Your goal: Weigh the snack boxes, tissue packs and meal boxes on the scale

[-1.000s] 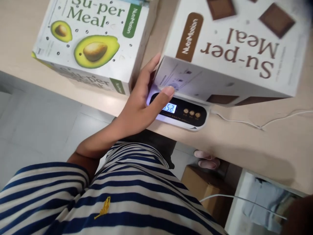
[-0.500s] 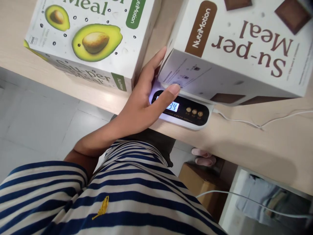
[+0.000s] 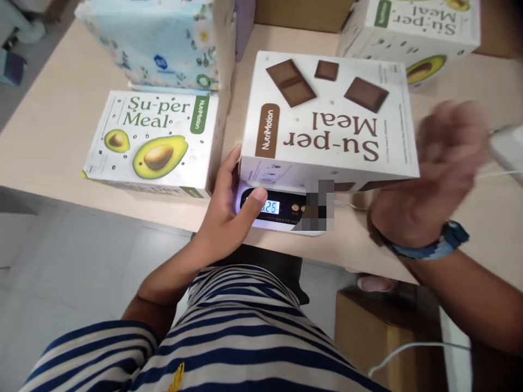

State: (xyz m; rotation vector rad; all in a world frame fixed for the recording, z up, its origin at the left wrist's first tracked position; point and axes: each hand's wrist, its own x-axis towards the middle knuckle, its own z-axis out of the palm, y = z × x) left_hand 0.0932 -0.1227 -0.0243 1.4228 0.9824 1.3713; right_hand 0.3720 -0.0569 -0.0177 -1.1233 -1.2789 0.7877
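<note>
My left hand (image 3: pixel 229 212) grips the lower left corner of a white meal box (image 3: pixel 330 114) printed with chocolate pieces. Its thumb lies at the front face, partly over the display, and its fingers go round the left side. Under the box is a white digital scale (image 3: pixel 281 226) with a lit display, its digits partly covered. My right hand (image 3: pixel 441 163), with a blue wristband, is raised beside the box's right side; motion blurs its fingers, which look loosely apart with nothing in them. An avocado meal box (image 3: pixel 159 144) lies to the left of my left hand.
A light blue tissue pack (image 3: pixel 155 43) stands behind the avocado box. A second avocado box (image 3: pixel 408 38) is at the back right, near a cardboard carton (image 3: pixel 302 13). Another carton (image 3: pixel 363 326) and a white cable (image 3: pixel 412 345) are below the table's edge (image 3: pixel 180 207).
My right hand has come into view at the right. The view has drawn back, showing more of the table. My left hand keeps its place at the box and scale; the reading differs.
</note>
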